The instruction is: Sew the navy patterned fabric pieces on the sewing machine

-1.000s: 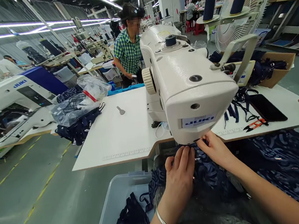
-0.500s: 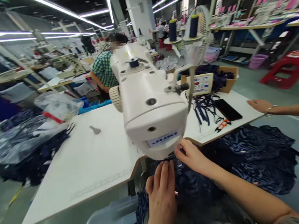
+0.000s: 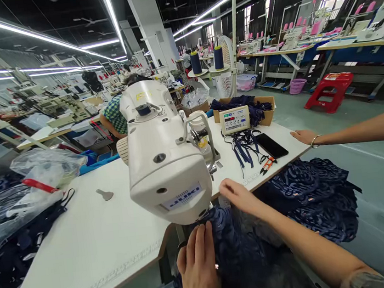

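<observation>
A white JUKI sewing machine (image 3: 167,174) stands in front of me on the white table. Under its head lies navy patterned fabric (image 3: 234,245), spilling toward my lap. My left hand (image 3: 198,263) rests on this fabric just below the machine head, fingers together and bent over the cloth; its thumb is mostly hidden. To the right of the head, by the table's edge, my right hand (image 3: 238,196) is raised with curled fingers. Whatever lies inside those fingers, if anything, is hidden. The needle area is out of sight behind the head.
Another person's hand (image 3: 304,136) rests on the table's right corner. Nearby lie a black phone (image 3: 271,145), orange thread snips (image 3: 268,165) and navy straps (image 3: 243,149). A navy garment pile (image 3: 316,199) hangs at right. Bagged goods (image 3: 16,215) sit left.
The view has swung right and tilted up, so the machine appears further left. My right hand has moved away from beneath the machine head to its right. My left hand stays on the fabric.
</observation>
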Action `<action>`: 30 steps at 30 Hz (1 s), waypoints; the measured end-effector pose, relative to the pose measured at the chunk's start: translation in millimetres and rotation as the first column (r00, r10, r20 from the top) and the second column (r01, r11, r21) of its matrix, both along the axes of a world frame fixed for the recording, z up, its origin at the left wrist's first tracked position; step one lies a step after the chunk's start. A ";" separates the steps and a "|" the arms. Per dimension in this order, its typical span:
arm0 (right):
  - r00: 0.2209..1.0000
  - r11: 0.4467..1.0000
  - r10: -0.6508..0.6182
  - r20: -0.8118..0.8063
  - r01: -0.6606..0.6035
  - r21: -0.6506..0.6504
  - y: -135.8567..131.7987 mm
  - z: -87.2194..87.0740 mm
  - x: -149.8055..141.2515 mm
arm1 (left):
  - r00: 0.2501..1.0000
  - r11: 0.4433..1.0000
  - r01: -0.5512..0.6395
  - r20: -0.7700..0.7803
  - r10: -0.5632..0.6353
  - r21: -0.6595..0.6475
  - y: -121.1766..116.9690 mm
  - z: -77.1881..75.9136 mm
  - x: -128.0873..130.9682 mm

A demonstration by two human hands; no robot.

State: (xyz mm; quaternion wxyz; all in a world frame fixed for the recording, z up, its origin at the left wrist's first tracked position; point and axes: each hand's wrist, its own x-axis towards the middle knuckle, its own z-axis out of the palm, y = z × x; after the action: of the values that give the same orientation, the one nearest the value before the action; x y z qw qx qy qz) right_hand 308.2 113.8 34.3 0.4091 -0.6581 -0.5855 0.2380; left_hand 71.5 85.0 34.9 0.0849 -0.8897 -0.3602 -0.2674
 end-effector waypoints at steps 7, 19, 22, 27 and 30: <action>0.901 0.889 -0.408 0.150 0.429 -0.161 29.4 -27.9 82.7 | 1.000 0.999 -0.004 -0.021 0.005 0.036 -1.4 3.9 6.5; 0.833 0.984 -0.161 -0.530 0.094 -0.151 -4.1 -46.2 54.9 | 0.974 0.978 0.169 -0.171 -0.146 0.124 2.0 31.0 -3.0; 0.700 0.992 -0.079 -0.710 -0.018 -0.128 -22.2 -45.0 40.0 | 0.942 0.973 0.230 -0.255 -0.218 0.020 -0.3 37.0 -7.6; 0.500 0.980 -0.037 -0.865 -0.153 -0.130 -28.6 -40.5 27.4 | 0.953 0.981 0.175 -0.237 -0.189 -0.080 -12.4 30.4 -5.8; 0.393 0.977 -0.071 -0.917 -0.156 -0.143 -23.8 -40.2 21.4 | 0.984 0.987 0.127 -0.114 -0.138 -0.094 -11.3 27.6 0.7</action>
State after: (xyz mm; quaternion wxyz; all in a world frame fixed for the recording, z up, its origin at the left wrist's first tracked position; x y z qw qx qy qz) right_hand 329.6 90.0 -5.9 0.5869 -0.4413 -0.2521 0.6303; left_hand 72.2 73.7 62.4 0.0502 -0.9290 -0.3056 -0.2026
